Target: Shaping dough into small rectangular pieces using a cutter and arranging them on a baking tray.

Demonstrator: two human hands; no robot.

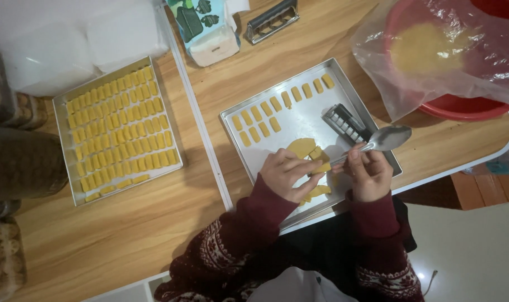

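A pale wood-grain table (pixel 126 235) fills the room below, its surface smooth and streaked. Near its middle lies a shallow metal tray (pixel 344 84) — dull, brushed, square-cornered. Along the tray's far edge run two short rows of small yellow dough bars (pixel 260 120), matte and oblong. At the tray's near edge the left hand (pixel 288 173) pinches a soft scrap of yellow dough (pixel 320 166), fingers closed on it. The right hand (pixel 370 174) is curled shut around the handle of a shiny steel spoon (pixel 389 137), its bowl pointing toward the tray's right edge. Just beyond the spoon rests a ridged metal cutter (pixel 345 123). A flattened dough disc (pixel 302 146) lies beside the left hand's fingers. Toward the table's left edge sits a second tray (pixel 64 109) — packed with tidy rows of bars. At the far right corner, a red basin (pixel 461 106) under crinkled clear plastic.
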